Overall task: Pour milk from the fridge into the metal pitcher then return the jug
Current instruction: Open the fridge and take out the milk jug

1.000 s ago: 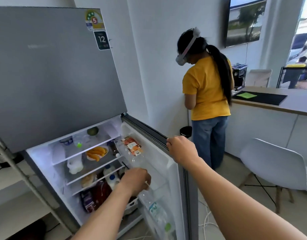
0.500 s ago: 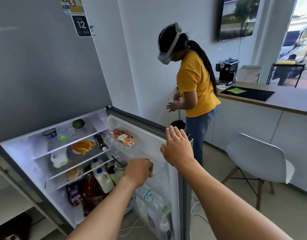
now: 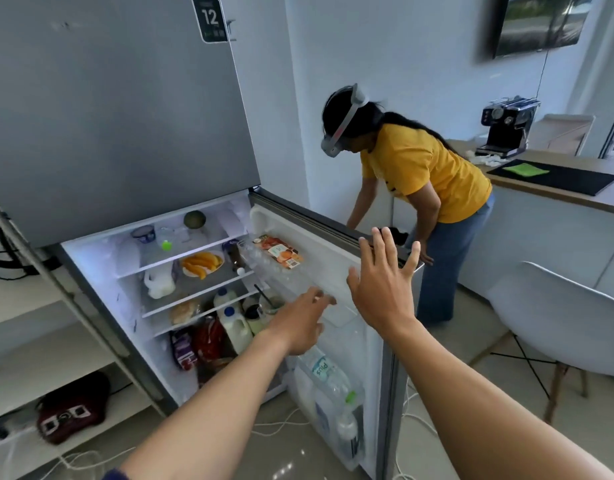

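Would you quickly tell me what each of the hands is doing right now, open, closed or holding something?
Left hand: open, empty, reaching into the open fridge near the milk jug.
Right hand: open, fingers spread, holding nothing, by the fridge door.

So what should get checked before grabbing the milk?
1. Fridge door open: ok.
2. Milk jug in sight, blue cap on: ok.
3. Left hand empty and open: ok.
4. Right hand empty, off the door: ok.
5. Way to the jug clear: not ok, a jar with a spoon stands close beside it.
6. Metal pitcher ready: cannot tell, not in view.
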